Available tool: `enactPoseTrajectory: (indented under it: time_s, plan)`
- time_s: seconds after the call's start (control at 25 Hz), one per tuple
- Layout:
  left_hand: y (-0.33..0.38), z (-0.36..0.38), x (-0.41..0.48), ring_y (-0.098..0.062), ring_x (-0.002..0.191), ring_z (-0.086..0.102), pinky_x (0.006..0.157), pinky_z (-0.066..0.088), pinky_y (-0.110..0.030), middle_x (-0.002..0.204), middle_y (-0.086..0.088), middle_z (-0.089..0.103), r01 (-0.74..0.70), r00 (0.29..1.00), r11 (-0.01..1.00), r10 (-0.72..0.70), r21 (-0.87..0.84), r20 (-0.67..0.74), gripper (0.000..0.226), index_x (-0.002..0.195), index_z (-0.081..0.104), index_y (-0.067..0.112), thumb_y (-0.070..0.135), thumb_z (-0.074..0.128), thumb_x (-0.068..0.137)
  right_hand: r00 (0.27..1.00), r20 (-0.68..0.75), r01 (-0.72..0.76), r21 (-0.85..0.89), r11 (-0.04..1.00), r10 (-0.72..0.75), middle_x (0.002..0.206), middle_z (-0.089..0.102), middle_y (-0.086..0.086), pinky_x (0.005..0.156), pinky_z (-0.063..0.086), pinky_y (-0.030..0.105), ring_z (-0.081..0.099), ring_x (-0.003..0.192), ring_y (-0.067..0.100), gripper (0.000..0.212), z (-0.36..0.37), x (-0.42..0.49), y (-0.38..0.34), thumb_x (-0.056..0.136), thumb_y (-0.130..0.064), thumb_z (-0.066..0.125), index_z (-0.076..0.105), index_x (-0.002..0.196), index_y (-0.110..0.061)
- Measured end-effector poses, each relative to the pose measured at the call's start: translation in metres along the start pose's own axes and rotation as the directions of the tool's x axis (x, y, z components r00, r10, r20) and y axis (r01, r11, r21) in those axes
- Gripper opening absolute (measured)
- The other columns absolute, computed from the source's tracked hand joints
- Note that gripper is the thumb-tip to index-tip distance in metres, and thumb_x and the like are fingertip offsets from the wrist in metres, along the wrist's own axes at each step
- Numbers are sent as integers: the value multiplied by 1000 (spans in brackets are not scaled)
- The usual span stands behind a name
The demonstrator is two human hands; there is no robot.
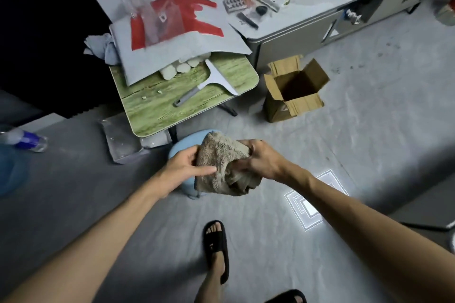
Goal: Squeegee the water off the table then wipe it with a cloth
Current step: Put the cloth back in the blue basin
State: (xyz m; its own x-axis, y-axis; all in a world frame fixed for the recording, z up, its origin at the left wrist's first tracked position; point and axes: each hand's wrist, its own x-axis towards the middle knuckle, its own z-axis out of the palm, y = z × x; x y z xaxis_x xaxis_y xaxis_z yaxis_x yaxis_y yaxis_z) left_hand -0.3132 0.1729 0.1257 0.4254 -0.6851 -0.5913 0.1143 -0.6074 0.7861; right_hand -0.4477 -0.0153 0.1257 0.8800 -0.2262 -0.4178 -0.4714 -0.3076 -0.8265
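A crumpled beige cloth (222, 162) hangs between my hands, above a blue stool (183, 147). My left hand (186, 167) holds its left side, thumb on top and fingers across the front. Gripping the right side is my right hand (261, 161), fingers curled into the folds. Farther ahead, a white squeegee (211, 81) with a grey handle lies flat on the small green wood-grain table (157, 110). Neither hand is near the squeegee or the table.
A grey-and-red bag (172, 42), white cups and a blue rag (102, 48) cover the table's far half. An open cardboard box (294, 92) stands on the floor to the right, below a cluttered white counter (307, 24). A water bottle (27, 139) lies at left.
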Motion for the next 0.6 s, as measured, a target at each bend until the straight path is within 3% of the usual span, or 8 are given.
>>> enactPoseTrajectory:
  time_s: [0.12,0.2,0.32,0.4,0.48,0.56,0.6]
  plan:
    - [-36,-41,23,-13,94,62,81,49,-21,105,-1,72,32,998,996,-27,83,-61,55,107,66,11,14,88,56,999,29,-36,238,971,30,82,73,5,64,56,30,69,72,16,15,19,48,-24,77,-12,77,65,86,-15]
    - [-48,-56,38,-15,100,61,92,47,-32,110,-5,71,21,989,997,-10,68,-149,69,111,65,16,29,84,46,997,70,-54,330,942,33,85,73,4,59,53,23,69,72,14,18,26,67,-29,78,-6,76,65,90,-12]
    - [-65,-77,65,-21,119,59,107,42,-40,124,-5,66,-4,985,1000,1,-13,-170,90,129,59,21,35,77,42,990,140,-77,349,934,29,93,72,7,67,56,29,69,82,17,28,25,89,-26,77,0,76,64,101,-9]
    - [-59,-88,71,-19,121,57,110,41,-38,128,-2,63,18,993,1000,-19,-4,-119,83,130,57,22,23,80,51,967,252,-128,346,929,39,106,72,8,81,56,30,68,97,21,34,14,99,-23,80,-5,74,65,112,-9]
    - [-52,-95,75,-13,116,57,103,43,-26,124,1,62,39,999,999,-39,-21,11,72,132,54,17,-4,76,67,924,377,-219,400,890,57,115,70,12,94,52,34,66,107,26,37,3,106,-24,86,-26,69,66,117,-7]
    - [-46,-97,80,-8,111,56,97,42,-17,120,4,61,55,994,998,-52,-26,95,67,131,52,14,-16,68,73,920,376,-282,443,851,109,112,69,18,92,52,36,67,102,30,51,0,115,-27,81,-41,71,68,110,1]
    - [-44,-96,81,-9,111,56,96,41,-17,119,3,61,49,993,998,-46,-28,111,66,131,53,10,-16,68,73,933,333,-283,455,844,133,107,70,20,85,53,34,67,95,30,48,1,119,-30,78,-38,74,69,104,3]
